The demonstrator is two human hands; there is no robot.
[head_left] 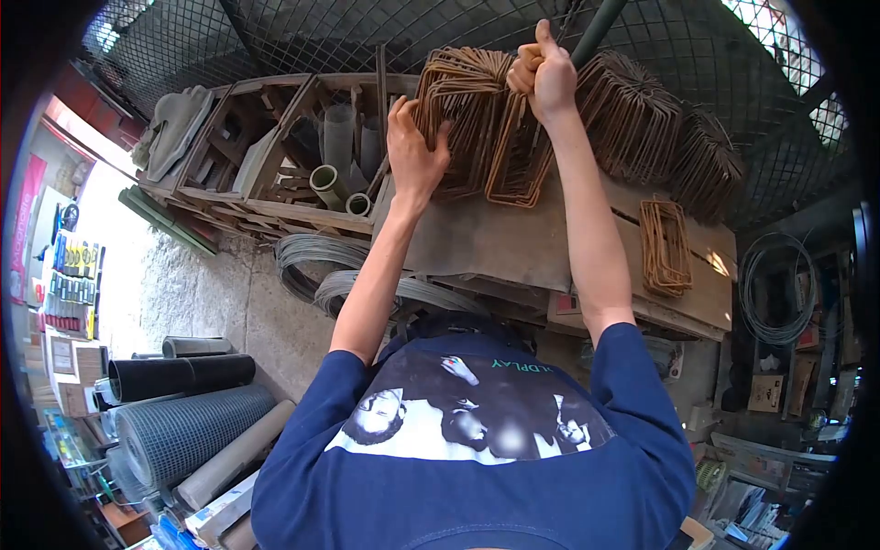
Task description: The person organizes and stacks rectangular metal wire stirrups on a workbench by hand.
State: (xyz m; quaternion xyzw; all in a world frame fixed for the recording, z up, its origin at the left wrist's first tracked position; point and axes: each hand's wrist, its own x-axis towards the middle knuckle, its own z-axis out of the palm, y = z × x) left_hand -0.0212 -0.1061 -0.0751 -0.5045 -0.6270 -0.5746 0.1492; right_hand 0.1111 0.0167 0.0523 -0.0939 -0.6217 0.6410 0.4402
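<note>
Rusty rectangular rebar stirrups (449, 92) hang in a thick bundle in front of me, several lower ones jutting forward over the bench. My right hand (543, 75) is closed in a fist at the bundle's top right corner, thumb pointing up, with stirrups (513, 188) hanging just below and left of it. What lies inside the fist is mostly hidden by the fingers. At the bundle's left side is my left hand (417, 156), its thumb and fingers apart and the fingertips against the outer stirrups.
More stirrup bundles (632, 115) hang to the right along the mesh wall (367, 23). A small stirrup stack (665, 247) lies on the wooden bench (477, 243). Wooden bins (275, 206) stand at left, above wire coils (339, 266). Mesh rolls (192, 426) lie on the floor.
</note>
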